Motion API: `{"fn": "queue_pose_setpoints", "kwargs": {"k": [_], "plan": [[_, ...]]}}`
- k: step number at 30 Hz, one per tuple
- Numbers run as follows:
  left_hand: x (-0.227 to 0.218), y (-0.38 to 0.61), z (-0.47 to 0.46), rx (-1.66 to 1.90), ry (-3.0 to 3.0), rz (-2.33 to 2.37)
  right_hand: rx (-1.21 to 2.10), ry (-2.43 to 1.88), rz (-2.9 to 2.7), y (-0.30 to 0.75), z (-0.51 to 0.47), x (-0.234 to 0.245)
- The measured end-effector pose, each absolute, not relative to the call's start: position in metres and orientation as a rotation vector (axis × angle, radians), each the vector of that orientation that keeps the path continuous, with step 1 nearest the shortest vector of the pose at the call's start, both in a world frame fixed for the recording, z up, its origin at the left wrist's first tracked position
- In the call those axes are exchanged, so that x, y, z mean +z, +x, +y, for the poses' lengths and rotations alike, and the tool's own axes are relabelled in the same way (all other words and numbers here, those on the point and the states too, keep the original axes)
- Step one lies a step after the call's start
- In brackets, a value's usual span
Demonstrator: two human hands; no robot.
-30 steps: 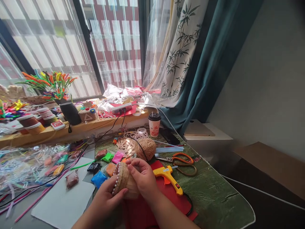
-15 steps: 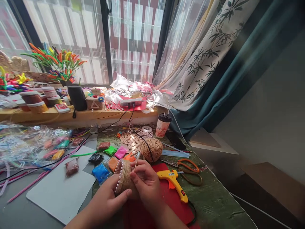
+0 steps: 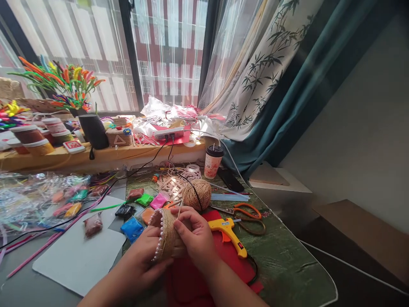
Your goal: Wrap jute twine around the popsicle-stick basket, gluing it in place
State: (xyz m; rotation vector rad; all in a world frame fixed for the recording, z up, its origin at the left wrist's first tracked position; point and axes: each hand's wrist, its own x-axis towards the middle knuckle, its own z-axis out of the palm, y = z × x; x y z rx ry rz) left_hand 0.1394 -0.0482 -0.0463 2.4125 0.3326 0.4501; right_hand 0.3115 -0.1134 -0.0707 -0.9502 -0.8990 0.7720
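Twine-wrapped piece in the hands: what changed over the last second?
Very little. The right hand shifted slightly over the twine-wrapped piece, still pinching the strand of twine. The left hand kept holding the piece from below. The ball of twine, glue gun and scissors stayed put.

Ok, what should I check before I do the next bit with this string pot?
1. Wrapped pot gripped: ok, left hand under it, right hand on its side.
2. String linked to the string ball: ok, a strand rises from the right hand toward it.
3. Glue gun clear of the hands: ok, lying on the red sheet beside the right hand.
4. Glue gun hot: cannot tell.
5. Scissors out of the way: ok, beyond the glue gun.
6. Bead trim stuck all round: cannot tell, only part shows.
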Motion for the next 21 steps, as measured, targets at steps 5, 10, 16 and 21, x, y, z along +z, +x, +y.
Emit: {"fn": "queue_pose_setpoints", "kwargs": {"k": [5, 10, 16, 21], "plan": [[-0.051, 0.139, -0.054, 0.502, 2.352, 0.396, 0.831, -0.919, -0.816, 0.313, -0.107, -0.074], [-0.056, 0.144, -0.06, 0.57, 2.075, 0.707, 0.803, -1.01, -0.789, 0.305, -0.108, -0.073], [-0.054, 0.146, -0.061, 0.602, 1.92, 0.8, 0.698, -1.058, -0.838, 0.3, -0.113, -0.072], [-0.055, 0.142, -0.057, 0.592, 2.026, 0.681, 0.706, -1.02, -0.885, 0.304, -0.111, -0.075]]}}
